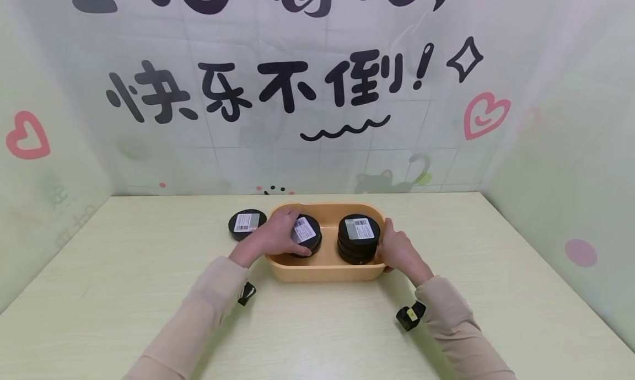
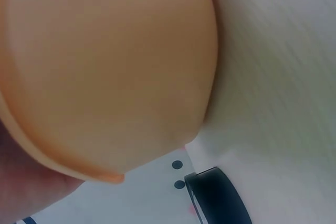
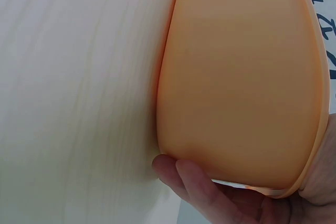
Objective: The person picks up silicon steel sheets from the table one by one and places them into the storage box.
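Observation:
An orange-yellow plastic bin (image 1: 324,273) sits on the table with black round flat containers inside, each top bearing a white label. My left hand (image 1: 275,234) reaches over the bin's left end and grips a black round container (image 1: 306,231) between thumb and fingers. On the right side of the bin stands a stack of black round containers (image 1: 359,234). My right hand (image 1: 399,250) holds the bin's right end, its fingers (image 3: 202,182) curled under the wall in the right wrist view. Another black round container (image 1: 247,223) lies outside, left of the bin.
The pale wood-grain table (image 1: 322,336) runs back to a white printed curtain (image 1: 248,165) with black lettering. Similar curtains stand along the left and right sides. A small black camera (image 1: 410,316) hangs by the right wrist.

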The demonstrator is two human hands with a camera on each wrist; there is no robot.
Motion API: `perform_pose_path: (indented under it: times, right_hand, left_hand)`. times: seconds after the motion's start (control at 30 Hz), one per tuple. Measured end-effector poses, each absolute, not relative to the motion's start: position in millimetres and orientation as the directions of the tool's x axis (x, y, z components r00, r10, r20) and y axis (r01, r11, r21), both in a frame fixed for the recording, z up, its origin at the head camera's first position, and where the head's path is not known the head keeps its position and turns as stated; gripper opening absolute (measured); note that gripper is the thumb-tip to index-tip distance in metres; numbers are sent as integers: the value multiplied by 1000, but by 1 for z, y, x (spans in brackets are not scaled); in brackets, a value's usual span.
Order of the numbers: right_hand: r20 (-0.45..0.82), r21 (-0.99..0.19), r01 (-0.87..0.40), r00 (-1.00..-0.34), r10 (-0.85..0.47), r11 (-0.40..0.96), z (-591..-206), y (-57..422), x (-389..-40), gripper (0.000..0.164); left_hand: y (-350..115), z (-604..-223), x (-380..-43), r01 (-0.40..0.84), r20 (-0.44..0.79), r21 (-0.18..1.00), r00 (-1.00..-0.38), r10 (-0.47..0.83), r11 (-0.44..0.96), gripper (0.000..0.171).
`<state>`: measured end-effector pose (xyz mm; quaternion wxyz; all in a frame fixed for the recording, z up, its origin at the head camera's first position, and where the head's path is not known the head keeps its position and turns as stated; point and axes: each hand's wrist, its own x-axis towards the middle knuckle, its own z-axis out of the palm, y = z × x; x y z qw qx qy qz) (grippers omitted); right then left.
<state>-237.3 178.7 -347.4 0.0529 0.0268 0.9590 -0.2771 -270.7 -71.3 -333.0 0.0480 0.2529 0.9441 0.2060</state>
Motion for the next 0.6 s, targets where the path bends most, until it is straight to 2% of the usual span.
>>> perform_pose_path:
  times: [0.27, 0.6]
  right_hand:
    - [-121, -541, 85, -992, 22, 837, -348, 179, -237, 48]
    - [-129, -531, 96, -991, 32, 842, -347, 178, -237, 47]
  left_hand:
    - [-68, -336, -272, 433, -12, 406, -878, 478, 805, 94]
    - [-64, -340, -277, 461, -23, 372, -863, 504, 806, 94]
